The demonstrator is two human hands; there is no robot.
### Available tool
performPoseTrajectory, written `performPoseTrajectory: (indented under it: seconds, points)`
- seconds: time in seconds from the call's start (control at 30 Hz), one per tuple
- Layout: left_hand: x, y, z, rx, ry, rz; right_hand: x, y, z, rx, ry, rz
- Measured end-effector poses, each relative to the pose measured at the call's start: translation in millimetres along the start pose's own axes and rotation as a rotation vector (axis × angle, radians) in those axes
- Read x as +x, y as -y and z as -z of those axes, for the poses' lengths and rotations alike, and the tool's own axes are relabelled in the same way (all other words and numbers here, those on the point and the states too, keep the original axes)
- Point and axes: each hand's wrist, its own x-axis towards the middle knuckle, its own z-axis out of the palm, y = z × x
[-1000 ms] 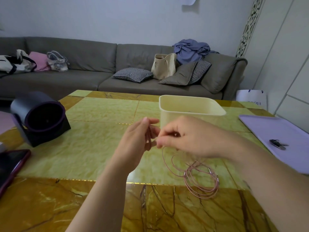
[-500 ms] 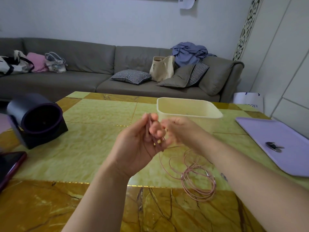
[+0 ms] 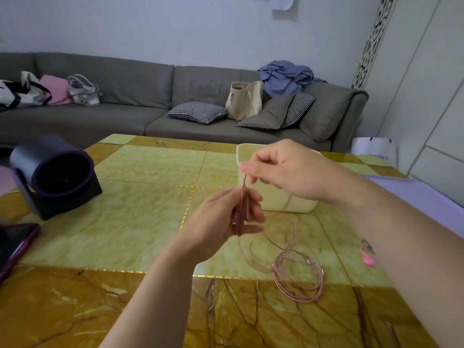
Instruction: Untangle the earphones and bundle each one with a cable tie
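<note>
A thin pink earphone cable (image 3: 298, 275) lies in loose loops on the yellow marble table (image 3: 140, 222). Part of it is wound into a narrow bundle (image 3: 241, 212) across the fingers of my left hand (image 3: 226, 222), which holds the bundle upright above the table. My right hand (image 3: 283, 169) is above the left and pinches the cable's top end between thumb and fingertips. A small pink cable tie (image 3: 367, 258) lies on the table just beyond my right forearm, partly hidden by it.
A cream plastic tub (image 3: 283, 199) stands behind my hands. A black cylindrical device (image 3: 54, 175) sits at the left, a dark red phone (image 3: 15, 243) at the left edge, a lilac mat (image 3: 421, 189) at the right. A grey sofa with bags and cushions is behind the table.
My right hand has risen above the left, pulling the cable up taut. More cable is now wound on my left fingers, and the loose loops on the table have shrunk a little.
</note>
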Motion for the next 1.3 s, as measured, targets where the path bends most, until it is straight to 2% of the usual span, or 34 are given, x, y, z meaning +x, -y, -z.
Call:
performPoseTrajectory:
  seconds: [0.1, 0.2, 0.3, 0.4, 0.5, 0.6, 0.7, 0.77, 0.8, 0.87, 0.93, 0.97, 1.03, 1.07, 1.13, 1.2, 1.3]
  points:
    - [-5, -7, -8, -0.211, 0.149, 0.045, 9, -10, 1, 0.155, -0.129, -0.019]
    - [-8, -14, -10, -0.423, 0.208, -0.012, 17, -27, -11, 0.357, -0.177, -0.09]
    - [-8, -18, -9, -0.583, 0.132, -0.115, 16, -41, -40, 0.442, -0.092, -0.176]
    - [-1, -17, 3, -0.704, -0.072, -0.248, 4, -42, -59, 0.239, 0.013, -0.126]
    - [8, -14, 22, -0.599, -0.304, -0.284, -8, -32, -56, -0.039, 0.154, -0.044]
    - [12, -6, 28, -0.185, -0.386, -0.25, -12, -18, -41, -0.144, 0.151, 0.011]
    - [6, 0, 16, 0.204, -0.224, -0.16, -6, -13, -18, -0.115, 0.053, 0.034]
    - [0, 2, 9, 0.224, -0.051, -0.037, 0, -16, -5, -0.063, -0.015, 0.049]
    - [-2, 1, 7, 0.134, 0.059, 0.031, 2, -19, -1, -0.029, -0.05, 0.06]
    - [-5, -3, 6, -0.194, 0.297, 0.1, 7, -27, -1, 0.087, -0.12, 0.066]
    - [-2, -8, 7, -0.542, 0.415, 0.023, 10, -35, -10, 0.252, -0.163, 0.045]
    - [0, -10, 6, -0.658, 0.396, -0.03, 11, -39, -18, 0.302, -0.162, 0.03]
    - [3, -12, 2, -0.765, 0.182, -0.102, 10, -47, -35, 0.259, -0.094, 0.014]
    - [5, -11, 2, -0.774, 0.052, -0.132, 8, -49, -42, 0.193, -0.038, 0.009]
    - [8, -9, 4, -0.724, -0.107, -0.179, 2, -48, -47, 0.053, 0.095, -0.003]
    - [12, -5, 9, -0.563, -0.225, -0.221, -4, -43, -41, -0.067, 0.224, -0.045]
    - [13, -1, 12, -0.112, -0.358, -0.259, -11, -31, -25, -0.148, 0.323, -0.061]
